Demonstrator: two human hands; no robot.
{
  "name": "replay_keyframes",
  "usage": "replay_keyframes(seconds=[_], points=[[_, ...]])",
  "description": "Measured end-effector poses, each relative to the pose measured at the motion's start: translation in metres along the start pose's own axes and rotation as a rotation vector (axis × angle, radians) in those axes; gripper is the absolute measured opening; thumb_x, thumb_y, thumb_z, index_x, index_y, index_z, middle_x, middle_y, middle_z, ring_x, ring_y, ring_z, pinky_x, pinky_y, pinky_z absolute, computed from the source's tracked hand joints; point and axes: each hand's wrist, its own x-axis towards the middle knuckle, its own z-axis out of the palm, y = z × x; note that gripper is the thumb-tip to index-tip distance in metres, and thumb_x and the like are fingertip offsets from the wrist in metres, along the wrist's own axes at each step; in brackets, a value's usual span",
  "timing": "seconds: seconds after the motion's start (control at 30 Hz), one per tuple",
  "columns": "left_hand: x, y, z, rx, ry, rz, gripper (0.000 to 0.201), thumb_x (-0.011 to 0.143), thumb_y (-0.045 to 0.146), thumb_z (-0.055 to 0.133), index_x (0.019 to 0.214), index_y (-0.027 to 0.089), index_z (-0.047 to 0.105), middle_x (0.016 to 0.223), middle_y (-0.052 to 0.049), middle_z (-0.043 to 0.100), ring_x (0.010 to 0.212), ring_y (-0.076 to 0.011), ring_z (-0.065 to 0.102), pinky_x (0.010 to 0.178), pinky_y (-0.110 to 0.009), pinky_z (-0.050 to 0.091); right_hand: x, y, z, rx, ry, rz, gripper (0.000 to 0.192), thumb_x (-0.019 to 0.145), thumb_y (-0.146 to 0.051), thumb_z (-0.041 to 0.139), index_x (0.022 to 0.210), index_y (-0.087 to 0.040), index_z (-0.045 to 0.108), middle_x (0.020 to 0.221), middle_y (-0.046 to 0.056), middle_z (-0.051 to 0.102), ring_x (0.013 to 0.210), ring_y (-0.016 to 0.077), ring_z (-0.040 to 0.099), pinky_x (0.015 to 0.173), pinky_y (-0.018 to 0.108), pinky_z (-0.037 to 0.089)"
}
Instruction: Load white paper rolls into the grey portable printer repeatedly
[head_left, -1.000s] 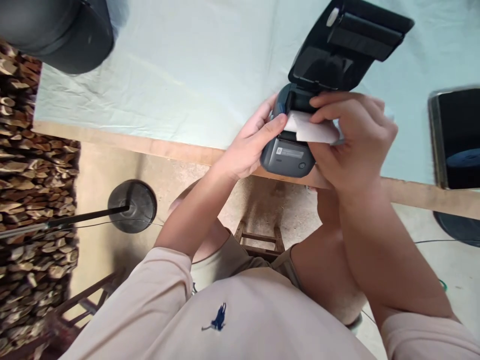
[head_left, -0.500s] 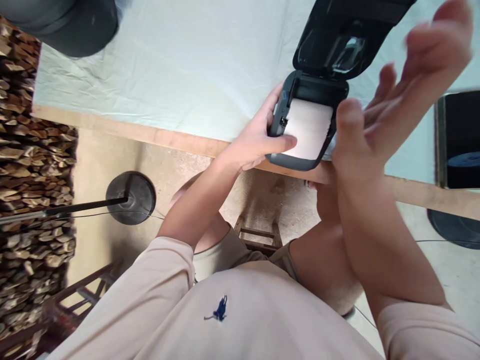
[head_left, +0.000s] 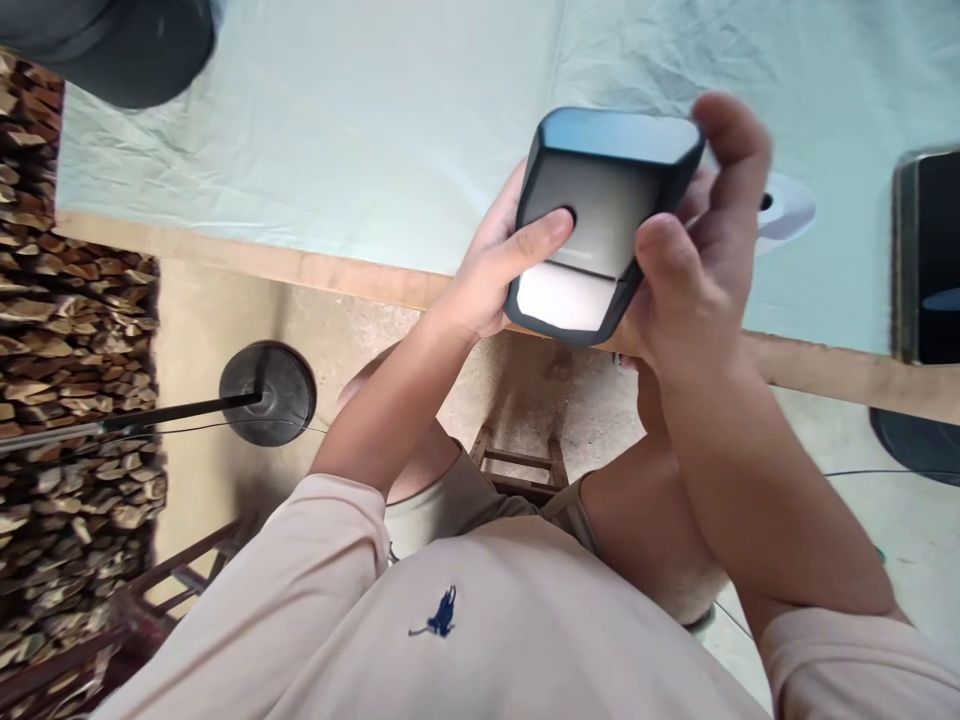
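Note:
A dark portable thermal printer (head_left: 600, 185) is held up over the table's front edge, its lid lying down over the body. White paper (head_left: 562, 300) shows below the lid at the near end. My left hand (head_left: 506, 255) grips the printer's left side, thumb pressed on the lid and fingers hidden underneath. Along the right side, my right hand (head_left: 701, 250) is wrapped with its thumb on the near right edge and its fingers curled by the far right corner. Behind that hand, a white paper roll (head_left: 791, 212) lies partly hidden on the cloth.
A pale green cloth (head_left: 360, 130) covers the wooden-edged table. A dark cylindrical object (head_left: 142, 60) stands at the far left, and a black-screened device (head_left: 934, 260) lies at the right. Below are a round stand base (head_left: 268, 393), stacked firewood (head_left: 82, 400) and a stool (head_left: 517, 465).
The printer's raised lid has swung down over the paper compartment. My right hand, spread and apart before, has come in against the printer's right side. The paper roll behind has come into sight.

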Motion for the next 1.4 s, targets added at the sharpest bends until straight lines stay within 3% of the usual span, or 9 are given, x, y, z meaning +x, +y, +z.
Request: replay_keyframes(seconds=[0.17,0.33,0.5,0.63,0.83,1.0,1.1,1.2,1.4], points=[[-0.005,0.003,0.012,-0.017,0.052,0.083,0.068,0.083,0.05,0.068,0.144,0.032,0.044,0.133,-0.001,0.064,0.153,-0.0322,0.029,0.12,-0.043,0.043,0.0,0.0,-0.001,0.204,-0.016,0.195,0.063,0.085,-0.047,0.047,0.137,-0.035,0.014,0.129,0.003,0.055,0.111,0.0128,0.061,0.089,0.031,0.056],[0.001,0.008,0.013,-0.142,0.005,-0.046,0.051,0.093,0.05,0.051,0.136,0.024,0.05,0.132,-0.004,0.063,0.149,-0.0306,0.037,0.117,-0.044,0.047,-0.001,0.002,0.002,0.197,0.07,0.109,0.056,0.09,-0.045,0.042,0.14,-0.034,0.018,0.143,0.004,0.045,0.128,0.0139,0.054,0.111,0.037,0.05],[0.007,0.003,0.006,-0.203,0.289,-0.144,0.045,0.09,0.033,0.044,0.131,0.016,0.052,0.128,-0.006,0.065,0.153,-0.0296,0.029,0.116,-0.045,0.046,0.0,0.02,-0.006,0.196,0.126,-0.103,0.06,0.087,-0.06,0.048,0.141,-0.041,0.03,0.152,-0.006,0.033,0.148,0.0172,0.034,0.126,0.042,0.036],[0.006,-0.001,0.0,-0.332,0.404,-0.236,0.047,0.085,0.028,0.05,0.131,0.025,0.055,0.112,-0.003,0.072,0.15,-0.0288,0.036,0.115,-0.043,0.048,-0.001,0.026,-0.016,0.146,0.059,-0.15,0.064,0.086,-0.052,0.056,0.144,-0.045,0.028,0.152,-0.006,0.032,0.149,0.0188,0.033,0.125,0.045,0.039],[0.009,0.007,0.006,-0.294,0.262,-0.182,0.048,0.08,0.017,0.048,0.126,0.025,0.061,0.11,0.0,0.073,0.144,-0.0289,0.045,0.105,-0.037,0.055,-0.007,0.01,-0.023,-0.022,0.166,0.006,0.059,0.083,-0.046,0.06,0.136,-0.033,0.036,0.14,0.004,0.041,0.135,0.0188,0.049,0.105,0.039,0.056],[0.008,0.01,0.013,-0.326,0.147,-0.123,0.038,0.089,0.03,0.045,0.121,0.019,0.063,0.125,-0.003,0.069,0.145,-0.0287,0.044,0.11,-0.042,0.052,-0.009,-0.008,-0.031,-0.261,0.178,-0.076,0.054,0.078,-0.041,0.069,0.127,-0.027,0.05,0.129,0.005,0.048,0.123,0.0182,0.054,0.088,0.03,0.056],[0.006,0.009,0.017,-0.286,0.045,-0.106,0.034,0.095,0.035,0.046,0.119,0.019,0.064,0.127,-0.005,0.068,0.145,-0.0252,0.045,0.116,-0.04,0.047,-0.006,-0.015,-0.032,-0.376,0.447,-0.131,0.028,0.084,-0.038,0.065,0.105,-0.022,0.056,0.1,-0.001,0.053,0.073,0.0006,0.051,0.063,0.021,0.043],[0.006,0.008,0.019,-0.214,0.016,-0.081,0.028,0.094,0.024,0.046,0.114,0.021,0.066,0.124,-0.003,0.07,0.146,-0.0232,0.044,0.118,-0.037,0.044,-0.003,-0.019,-0.032,-0.268,0.627,-0.062,0.016,0.092,-0.035,0.055,0.097,-0.019,0.053,0.098,-0.003,0.048,0.06,-0.0062,0.041,0.056,0.018,0.036],[0.005,0.005,0.02,-0.096,0.005,-0.061,0.032,0.092,0.038,0.05,0.118,0.027,0.066,0.121,-0.004,0.071,0.145,-0.0305,0.044,0.107,-0.04,0.053,-0.001,-0.012,-0.036,-0.436,0.398,-0.187,0.008,0.09,-0.025,0.053,0.089,-0.018,0.054,0.084,-0.003,0.061,0.07,0.0034,0.06,0.057,0.02,0.039]])
